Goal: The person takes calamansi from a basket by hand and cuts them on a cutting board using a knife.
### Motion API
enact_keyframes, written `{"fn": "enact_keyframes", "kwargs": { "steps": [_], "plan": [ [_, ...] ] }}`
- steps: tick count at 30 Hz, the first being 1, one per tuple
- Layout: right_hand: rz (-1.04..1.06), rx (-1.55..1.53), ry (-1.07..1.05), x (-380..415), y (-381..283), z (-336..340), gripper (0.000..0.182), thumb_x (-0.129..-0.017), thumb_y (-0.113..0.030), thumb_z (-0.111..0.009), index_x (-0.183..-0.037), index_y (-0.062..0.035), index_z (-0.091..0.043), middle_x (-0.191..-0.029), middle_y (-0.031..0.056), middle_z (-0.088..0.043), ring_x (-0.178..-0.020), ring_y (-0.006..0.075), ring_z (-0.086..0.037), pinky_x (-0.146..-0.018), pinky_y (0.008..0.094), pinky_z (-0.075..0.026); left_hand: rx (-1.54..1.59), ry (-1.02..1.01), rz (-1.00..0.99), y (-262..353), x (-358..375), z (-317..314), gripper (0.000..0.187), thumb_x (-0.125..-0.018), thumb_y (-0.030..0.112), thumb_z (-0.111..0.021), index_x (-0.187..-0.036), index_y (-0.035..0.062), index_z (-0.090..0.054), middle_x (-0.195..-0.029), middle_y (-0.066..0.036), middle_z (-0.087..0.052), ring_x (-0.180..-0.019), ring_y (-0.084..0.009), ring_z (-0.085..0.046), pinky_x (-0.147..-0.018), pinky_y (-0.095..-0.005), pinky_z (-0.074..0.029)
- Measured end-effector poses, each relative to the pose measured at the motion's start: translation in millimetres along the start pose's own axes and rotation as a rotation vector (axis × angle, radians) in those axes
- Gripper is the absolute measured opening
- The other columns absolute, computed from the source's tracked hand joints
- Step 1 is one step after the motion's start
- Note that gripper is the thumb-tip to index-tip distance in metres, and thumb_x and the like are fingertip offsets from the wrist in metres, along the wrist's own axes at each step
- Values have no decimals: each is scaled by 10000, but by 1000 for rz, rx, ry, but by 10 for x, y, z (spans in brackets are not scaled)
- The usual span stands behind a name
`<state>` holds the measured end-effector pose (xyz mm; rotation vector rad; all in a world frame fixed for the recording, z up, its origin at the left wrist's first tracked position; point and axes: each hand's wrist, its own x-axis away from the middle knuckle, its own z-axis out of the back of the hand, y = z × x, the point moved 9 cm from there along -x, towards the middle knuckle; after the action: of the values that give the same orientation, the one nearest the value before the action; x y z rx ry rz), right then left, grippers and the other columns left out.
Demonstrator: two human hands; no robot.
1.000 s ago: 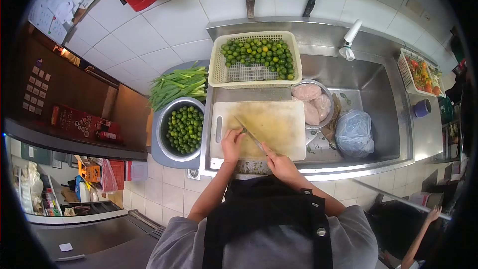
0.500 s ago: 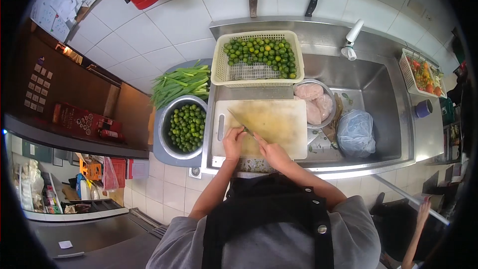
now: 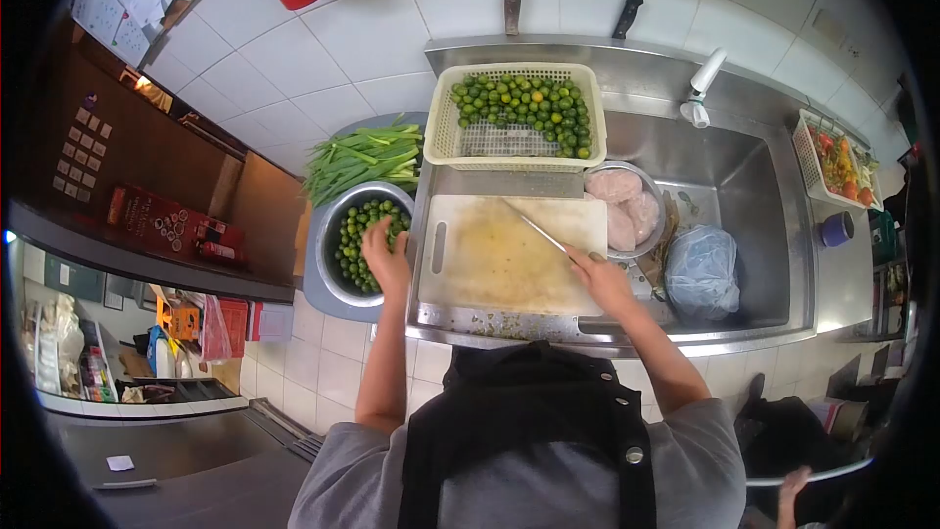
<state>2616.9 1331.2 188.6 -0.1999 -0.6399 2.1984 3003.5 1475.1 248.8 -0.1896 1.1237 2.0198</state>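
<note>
My left hand (image 3: 386, 253) is over the right side of a steel bowl (image 3: 323, 260) of small green citrus fruits (image 3: 354, 235); its fingers are spread and part of the fruit is hidden beneath them. My right hand (image 3: 599, 279) holds a knife (image 3: 537, 227) by its handle, the blade pointing up and left above a white cutting board (image 3: 452, 289). Yellowish stains mark the middle of the board. Behind the board stands a cream basket (image 3: 446, 145) with more green fruits, one of them orange-yellow.
Green stalks (image 3: 364, 165) lie behind the bowl. Right of the board are a bowl of pale meat (image 3: 622, 204), a bluish plastic bag (image 3: 701, 272) in the sink and a faucet (image 3: 698, 98). A vegetable basket (image 3: 811, 162) is far right. Another person's hand (image 3: 794, 480) shows lower right.
My left hand has moved from the board to the bowl at the left, and its fingers have opened. My right hand has shifted right with the knife. The view has shifted slightly.
</note>
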Motion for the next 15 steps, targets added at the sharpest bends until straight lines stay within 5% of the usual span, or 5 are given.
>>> {"fn": "enact_keyframes", "kwargs": {
  "steps": [2, 7, 10, 13, 15],
  "plan": [
    [78, -14, -46, 127, -99, -61, 477, -1010, -279, -565, -1483, -290, -503, -1077, 176, -683, -821, 398, -703, -719, 489, -576, -126, 48, -96, -23, -174, 23, 493, -844, 134, -806, -1306, 66, -647, -1299, -166, -599, -1222, -372, -531, -1068, -466, -371],
    [322, 39, -253, 675, -594, -393, 503, -1007, -275, -551, -1500, -337, -471, -1103, 159, -665, -826, 370, -715, -728, 466, -594, -64, -32, -201, 399, -533, -311, 423, -872, 146, -785, -1270, 78, -662, -1358, -169, -569, -1260, -381, -499, -1056, -463, -409],
    [453, 125, -235, 848, -801, -260, 565, -1007, -280, -544, -1532, -439, -409, -949, 122, -595, -784, 339, -675, -674, 450, -575, 88, -149, -280, 879, -628, -750, 350, -882, 142, -771, -1215, 74, -686, -1288, -161, -617, -1215, -367, -547, -1037, -446, -438],
    [265, 94, -408, 815, -689, -196, 607, -984, -212, -539, -1530, -444, -408, -1050, 129, -647, -833, 351, -711, -729, 456, -597, 296, -308, -425, 1529, -623, -1284, 288, -896, 155, -756, -1167, 78, -696, -1244, -136, -644, -1180, -353, -582, -1029, -430, -454],
    [294, 111, -329, 821, -632, -211, 605, -981, -217, -551, -1525, -444, -416, -1048, 126, -638, -822, 348, -708, -719, 457, -595, 325, -413, -507, 1924, -590, -1716, 257, -906, 170, -745, -1139, 69, -703, -1194, -144, -666, -1137, -342, -610, -999, -420, -478]
  ]
}}
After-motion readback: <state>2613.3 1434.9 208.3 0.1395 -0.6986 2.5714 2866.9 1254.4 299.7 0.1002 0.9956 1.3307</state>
